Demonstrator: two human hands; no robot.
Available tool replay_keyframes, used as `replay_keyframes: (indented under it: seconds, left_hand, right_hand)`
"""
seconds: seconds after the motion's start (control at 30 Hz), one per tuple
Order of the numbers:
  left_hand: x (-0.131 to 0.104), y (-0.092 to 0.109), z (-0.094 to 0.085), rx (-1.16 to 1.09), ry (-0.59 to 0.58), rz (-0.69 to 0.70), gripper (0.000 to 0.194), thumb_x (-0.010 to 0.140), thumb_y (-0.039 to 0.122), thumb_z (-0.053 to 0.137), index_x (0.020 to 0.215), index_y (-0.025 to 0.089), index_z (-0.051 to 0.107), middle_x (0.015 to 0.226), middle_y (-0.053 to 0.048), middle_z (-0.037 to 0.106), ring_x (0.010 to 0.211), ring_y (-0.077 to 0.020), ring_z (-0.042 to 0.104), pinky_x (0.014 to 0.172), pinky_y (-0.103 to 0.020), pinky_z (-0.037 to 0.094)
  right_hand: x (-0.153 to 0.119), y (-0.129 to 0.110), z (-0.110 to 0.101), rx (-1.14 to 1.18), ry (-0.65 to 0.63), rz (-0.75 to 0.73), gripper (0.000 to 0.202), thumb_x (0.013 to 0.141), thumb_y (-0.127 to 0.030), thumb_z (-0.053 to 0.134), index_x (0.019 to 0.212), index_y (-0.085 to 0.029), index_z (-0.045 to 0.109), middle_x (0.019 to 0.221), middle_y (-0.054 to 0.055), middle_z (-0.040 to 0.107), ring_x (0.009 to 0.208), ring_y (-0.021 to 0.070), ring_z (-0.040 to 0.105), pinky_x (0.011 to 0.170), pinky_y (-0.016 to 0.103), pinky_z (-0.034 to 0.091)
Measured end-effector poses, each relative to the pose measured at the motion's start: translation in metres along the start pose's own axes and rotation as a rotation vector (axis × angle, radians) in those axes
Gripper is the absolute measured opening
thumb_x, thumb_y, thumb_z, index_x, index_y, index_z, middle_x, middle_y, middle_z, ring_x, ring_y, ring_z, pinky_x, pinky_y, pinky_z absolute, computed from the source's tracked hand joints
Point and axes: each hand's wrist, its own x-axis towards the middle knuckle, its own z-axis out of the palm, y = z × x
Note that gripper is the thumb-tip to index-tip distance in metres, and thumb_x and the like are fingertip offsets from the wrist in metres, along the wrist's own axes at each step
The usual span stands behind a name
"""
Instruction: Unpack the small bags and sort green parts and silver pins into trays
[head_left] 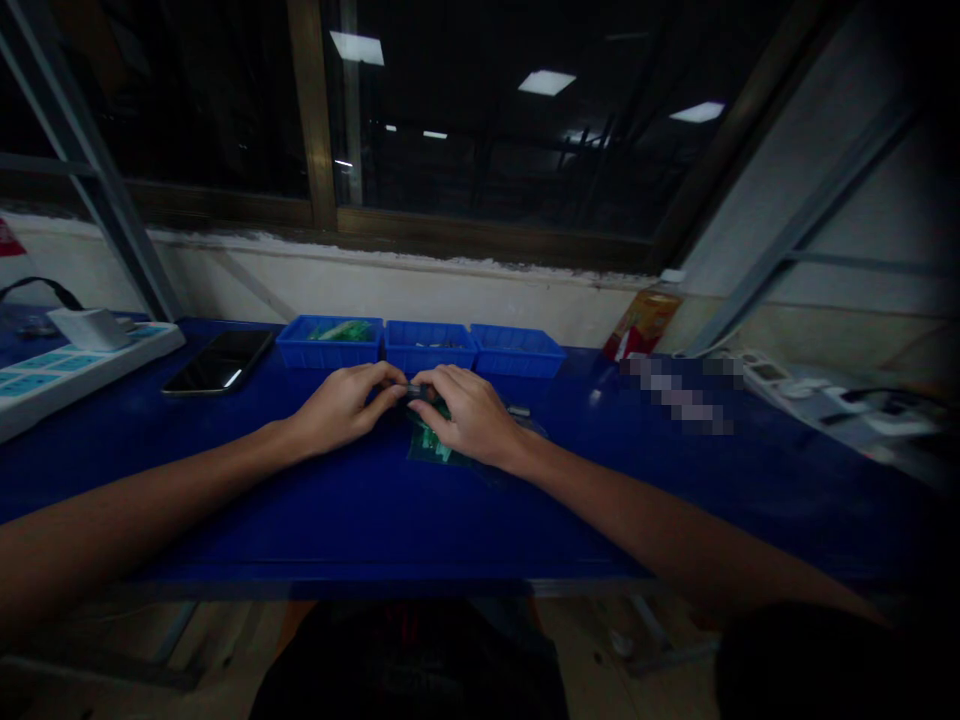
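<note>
Over the middle of the blue table [337, 520], my left hand [341, 405] and my right hand [469, 412] meet fingertip to fingertip. Both pinch a small dark, slim piece [413, 390], too small and dim to name. Under my right hand lies a clear plastic bag [435, 448] with green pieces in it, partly hidden by the palm. A short light-coloured piece [519, 410] shows just beyond the right hand's knuckles.
Behind the hands stand three blue bins: a left bin [330, 352] with green pieces, a middle bin [430, 358] with small items, and a right bin [517, 362]. A phone [219, 362] and power strip [90, 365] lie left; a bottle [643, 318] stands right.
</note>
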Motion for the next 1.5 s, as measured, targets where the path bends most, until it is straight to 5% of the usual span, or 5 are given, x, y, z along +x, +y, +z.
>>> replay_keyframes:
  seconds: [0.4, 0.57, 0.97, 1.27, 1.5]
  left_hand:
    - [-0.002, -0.009, 0.013, 0.106, -0.230, 0.021, 0.065, 0.088, 0.049, 0.036, 0.142, 0.018, 0.016, 0.141, -0.013, 0.034, 0.127, -0.0267, 0.033, 0.100, -0.045, 0.031]
    - [-0.003, -0.009, 0.014, 0.170, -0.440, 0.003, 0.053, 0.090, 0.053, 0.028, 0.138, 0.029, 0.028, 0.144, -0.005, 0.031, 0.130, -0.0286, 0.028, 0.101, -0.050, 0.026]
    - [-0.005, -0.001, 0.000, 0.275, -0.545, -0.019, 0.053, 0.090, 0.053, 0.026, 0.137, 0.028, 0.031, 0.145, -0.006, 0.030, 0.126, -0.0270, 0.036, 0.098, -0.043, 0.031]
    - [-0.009, -0.013, 0.005, 0.243, -0.529, -0.065, 0.053, 0.088, 0.057, 0.029, 0.135, 0.033, 0.034, 0.146, -0.010, 0.023, 0.134, -0.0318, 0.018, 0.099, -0.056, 0.025]
    - [-0.009, -0.013, 0.006, 0.210, -0.496, -0.087, 0.051, 0.086, 0.057, 0.032, 0.132, 0.035, 0.039, 0.145, -0.010, 0.027, 0.132, -0.0336, 0.021, 0.098, -0.058, 0.024]
  right_hand:
    - [0.008, 0.066, -0.007, -0.236, 0.133, 0.261, 0.013, 0.082, -0.025, 0.051, 0.088, -0.016, 0.058, 0.080, 0.005, 0.059, 0.077, 0.0188, 0.052, 0.070, 0.031, 0.037]
    - [0.006, 0.084, -0.007, -0.288, 0.127, 0.340, 0.013, 0.081, -0.026, 0.053, 0.086, -0.017, 0.060, 0.079, 0.007, 0.060, 0.078, 0.0204, 0.053, 0.069, 0.032, 0.037]
    - [0.009, 0.064, -0.007, -0.284, 0.084, 0.276, 0.027, 0.086, -0.032, 0.043, 0.095, -0.014, 0.060, 0.093, 0.010, 0.062, 0.088, 0.0217, 0.052, 0.079, 0.034, 0.038]
    - [0.007, 0.034, 0.011, 0.081, -0.335, 0.127, 0.041, 0.082, -0.024, 0.047, 0.122, -0.020, 0.045, 0.114, 0.009, 0.056, 0.110, 0.0235, 0.045, 0.086, 0.038, 0.035]
    - [0.006, 0.030, 0.012, 0.086, -0.248, 0.110, 0.036, 0.078, -0.014, 0.046, 0.114, -0.017, 0.048, 0.099, 0.007, 0.056, 0.098, 0.0212, 0.048, 0.080, 0.035, 0.036]
